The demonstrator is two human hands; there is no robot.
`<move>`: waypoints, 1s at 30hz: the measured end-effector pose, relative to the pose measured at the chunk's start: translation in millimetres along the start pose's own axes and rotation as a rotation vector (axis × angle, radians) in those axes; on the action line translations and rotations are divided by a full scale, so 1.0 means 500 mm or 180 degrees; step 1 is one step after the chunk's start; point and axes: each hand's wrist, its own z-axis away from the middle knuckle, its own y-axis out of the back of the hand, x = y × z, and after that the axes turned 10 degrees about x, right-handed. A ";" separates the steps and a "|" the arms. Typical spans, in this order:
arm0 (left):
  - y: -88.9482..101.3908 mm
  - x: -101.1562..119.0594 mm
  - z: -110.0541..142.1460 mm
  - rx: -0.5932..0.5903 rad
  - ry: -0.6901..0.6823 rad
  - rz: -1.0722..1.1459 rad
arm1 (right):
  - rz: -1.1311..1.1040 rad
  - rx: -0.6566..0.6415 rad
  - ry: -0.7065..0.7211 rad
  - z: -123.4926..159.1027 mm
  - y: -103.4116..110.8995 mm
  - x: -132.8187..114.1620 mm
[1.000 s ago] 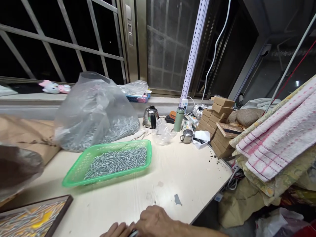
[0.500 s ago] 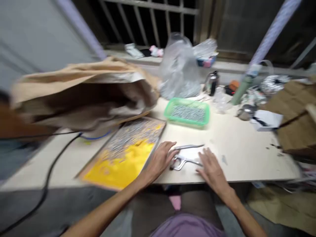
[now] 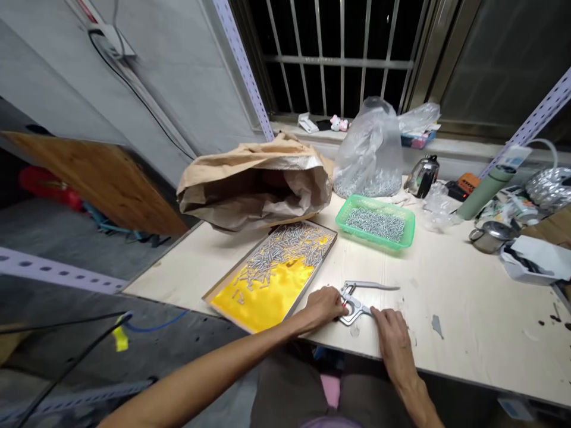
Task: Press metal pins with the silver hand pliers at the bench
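Observation:
A silvery metal plier-like hand tool (image 3: 354,309) lies near the table's front edge, one long handle pointing right and a ring-shaped opening in its body. My left hand (image 3: 327,304) is closed on the tool's left end, where a small red bit shows by the fingertips. My right hand (image 3: 392,333) has its fingers pressed together at the tip of the tool's lower arm; its thumb is partly hidden. To the left of the tool, a shallow tray (image 3: 297,300) with a yellow bottom holds many small metal pins or screws (image 3: 279,252) heaped toward its far end.
A green plastic basket (image 3: 410,235) of similar small metal pieces stands behind the tool. An open brown paper bag (image 3: 250,160) overhangs the tray's far end. Farther back are a clear plastic bag (image 3: 370,148), a green bottle (image 3: 486,190) and a metal cup (image 3: 493,236).
The view has swung left. My hands, spread beside the tool before, have closed in on it: the left onto its left end, the right onto the lower arm's tip.

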 end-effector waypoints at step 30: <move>0.225 0.022 -0.131 0.2028 -0.1531 0.0460 | -0.0384 0.0220 0.0170 0.025 -0.013 0.051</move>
